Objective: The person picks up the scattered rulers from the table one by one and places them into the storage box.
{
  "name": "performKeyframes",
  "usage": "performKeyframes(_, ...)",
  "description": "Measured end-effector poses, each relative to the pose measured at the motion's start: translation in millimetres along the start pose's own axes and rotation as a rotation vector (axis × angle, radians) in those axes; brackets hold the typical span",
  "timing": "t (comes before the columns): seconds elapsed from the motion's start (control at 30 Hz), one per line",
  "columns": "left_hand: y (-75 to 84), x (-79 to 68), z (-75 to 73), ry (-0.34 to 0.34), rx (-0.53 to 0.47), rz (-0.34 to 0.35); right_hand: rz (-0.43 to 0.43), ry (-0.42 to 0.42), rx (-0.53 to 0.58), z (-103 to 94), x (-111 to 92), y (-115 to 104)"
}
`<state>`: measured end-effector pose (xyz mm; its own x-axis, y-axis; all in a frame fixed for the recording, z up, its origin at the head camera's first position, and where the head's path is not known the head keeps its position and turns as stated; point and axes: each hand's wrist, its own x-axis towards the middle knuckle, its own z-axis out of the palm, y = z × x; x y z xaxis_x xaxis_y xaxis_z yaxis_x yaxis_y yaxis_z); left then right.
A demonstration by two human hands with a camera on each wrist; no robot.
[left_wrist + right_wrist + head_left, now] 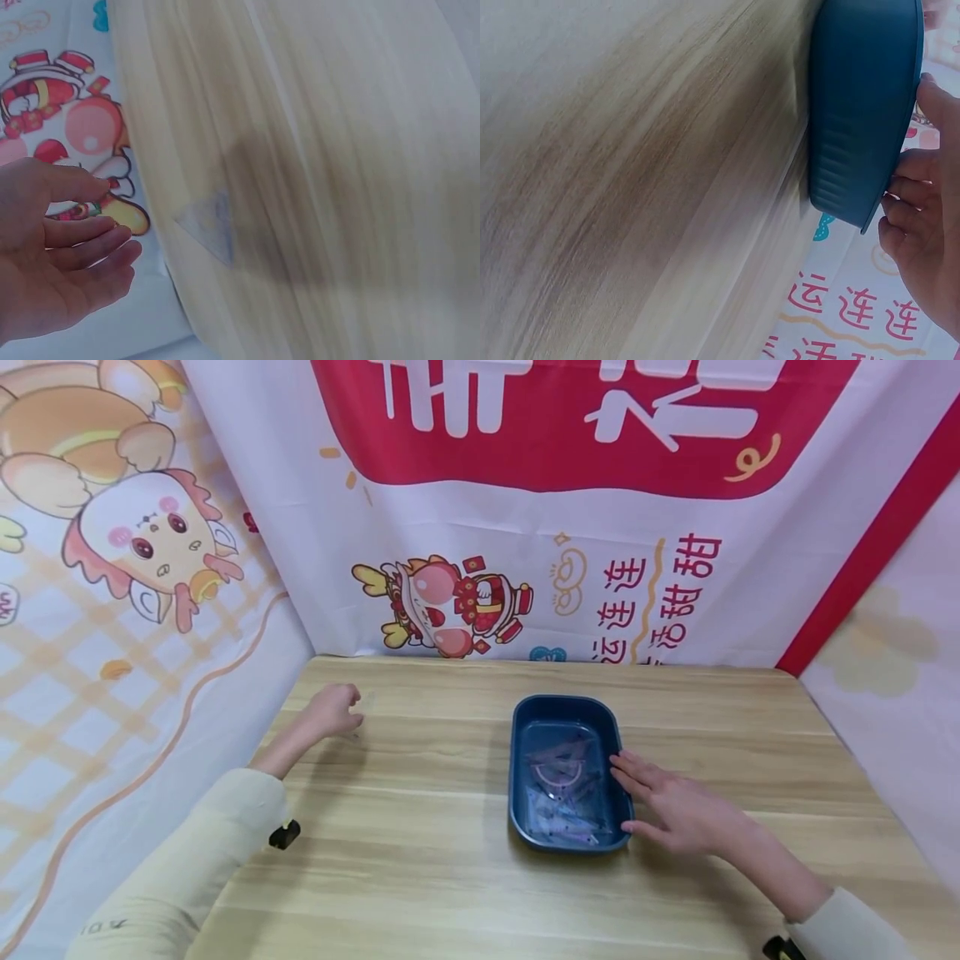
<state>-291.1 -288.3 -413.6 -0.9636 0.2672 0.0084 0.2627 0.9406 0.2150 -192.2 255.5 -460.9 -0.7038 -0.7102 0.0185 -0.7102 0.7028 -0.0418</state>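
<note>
A dark blue rectangular box (626,810) stands on the wooden table, right of its middle. Inside lie clear plastic pieces, among them a pink-edged protractor (558,774); the others overlap too much to tell apart. My right hand (678,810) touches the box's right rim with its fingertips and thumb, the fingers extended. Toward the far left corner of the table, my left hand (336,710) hovers with loosely bent fingers and holds nothing. Close to it in the left wrist view, a clear triangular piece like a set square (212,227) lies on the tabletop.
Light wood grain covers the table (420,860). Behind it hangs a white and red printed cloth (450,527), and a patterned cloth (150,693) runs along the left side. Dark straps' ends (285,834) show at the sleeves.
</note>
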Motion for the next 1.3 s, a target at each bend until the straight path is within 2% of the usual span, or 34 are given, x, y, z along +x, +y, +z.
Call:
performKeyframes(0.2, -16.7, 0.1, 9.1, -0.017, 0.017, -0.066, -0.006, -0.013, -0.006, -0.3, -1.1, -2.5)
performKeyframes(0.47, -28.3, 6.4, 28.3, -0.147, -0.021, -0.209, 0.002, -0.041, 0.0, -0.1, 1.1, -3.0)
performKeyframes(0.7, -31.6, 16.0, 38.5, -0.15, 0.021, -0.213, 0.01, -0.044, 0.007, 0.0, 1.1, -2.2)
performKeyframes(0.8, -31.9, 18.9, 39.7, -0.177, 0.027, -0.224, 0.013, -0.047, 0.005, -1.5, 0.6, -1.8)
performKeyframes(1.1, -33.5, 22.4, 33.4, -0.277, -0.054, -0.306, 0.013, -0.044, 0.005, -3.7, 1.2, -1.6)
performKeyframes(1.2, -33.1, 24.0, 35.0, -0.275, -0.044, -0.324, 0.021, -0.052, 0.012, -3.3, 1.0, -1.4)
performKeyframes(1.3, -31.4, 25.5, 39.5, -0.255, 0.002, -0.312, 0.026, -0.057, 0.017, -2.8, 0.6, -1.4)
